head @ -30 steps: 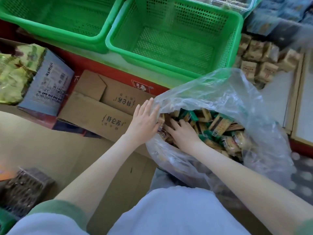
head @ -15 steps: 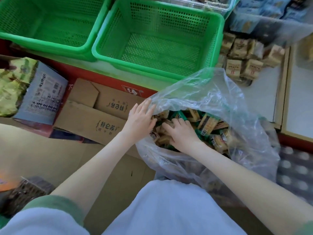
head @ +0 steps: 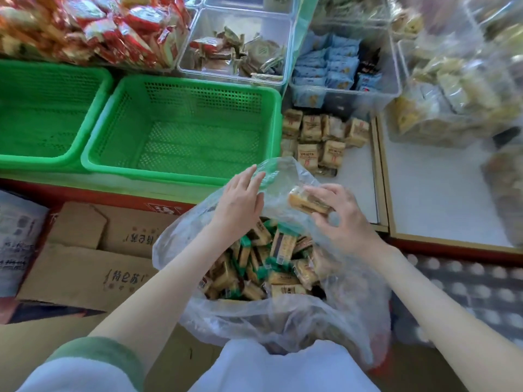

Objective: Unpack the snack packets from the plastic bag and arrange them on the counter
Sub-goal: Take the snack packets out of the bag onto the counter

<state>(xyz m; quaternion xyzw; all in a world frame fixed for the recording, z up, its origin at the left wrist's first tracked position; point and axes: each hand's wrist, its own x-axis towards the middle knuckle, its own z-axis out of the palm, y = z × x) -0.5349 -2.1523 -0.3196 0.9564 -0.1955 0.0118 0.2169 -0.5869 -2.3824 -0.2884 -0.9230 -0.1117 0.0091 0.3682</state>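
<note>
A clear plastic bag (head: 334, 315) stands open in front of me, filled with several small tan and green snack packets (head: 271, 264). My right hand (head: 339, 219) is raised above the bag's far rim and grips one tan packet (head: 307, 203). My left hand (head: 240, 202) lies with straight fingers against the bag's upper edge. More tan packets (head: 319, 140) sit in rows on the white counter (head: 359, 182) just beyond the bag.
Two green baskets (head: 181, 128) stand on the shelf to the left. Clear bins of other snacks (head: 237, 49) line the back. Cardboard boxes (head: 93, 258) lie at the lower left. A wooden divider (head: 382, 176) splits the counter on the right.
My right hand has come up out of the bag holding one tan packet. My left hand has moved up to the bag's rim. The view has tilted up toward the counter.
</note>
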